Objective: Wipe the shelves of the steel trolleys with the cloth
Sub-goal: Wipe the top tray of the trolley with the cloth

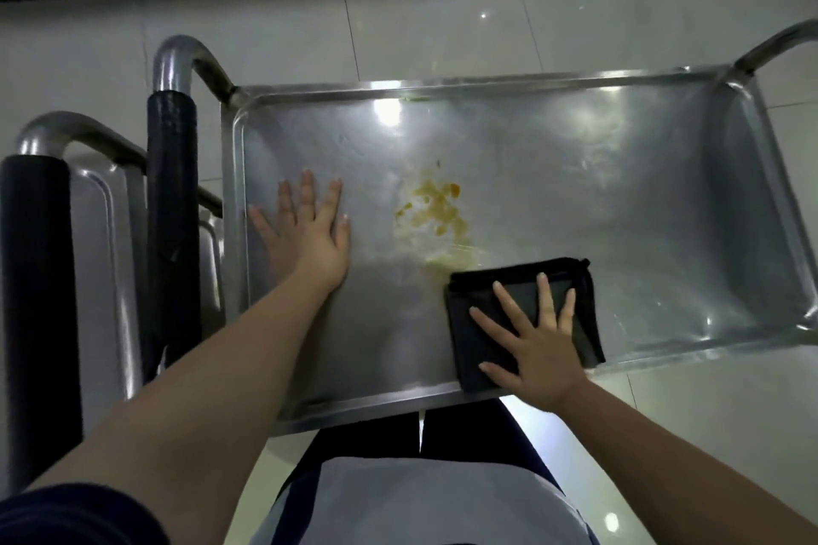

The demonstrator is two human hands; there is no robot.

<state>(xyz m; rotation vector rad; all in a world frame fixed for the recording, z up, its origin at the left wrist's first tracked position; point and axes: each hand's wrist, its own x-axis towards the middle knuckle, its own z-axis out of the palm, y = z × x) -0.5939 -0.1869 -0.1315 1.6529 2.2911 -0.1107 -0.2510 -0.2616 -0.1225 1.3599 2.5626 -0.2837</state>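
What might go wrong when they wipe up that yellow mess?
The cloth under the right hand sits at the edge of the yellow stain; one flat pass might smear it across the shelf rather than lift it. The cloth also reaches the near rim, so a pull back might drag it off. The left hand rests flat on the shelf and may leave marks.

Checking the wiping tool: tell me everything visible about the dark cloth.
The folded dark grey fabric cloth is a rough rectangle with black stitched edges, lying flat on the steel trolley shelf near its front rim. The right hand presses on it with fingers spread. The yellow smear lies just beyond its far left corner.
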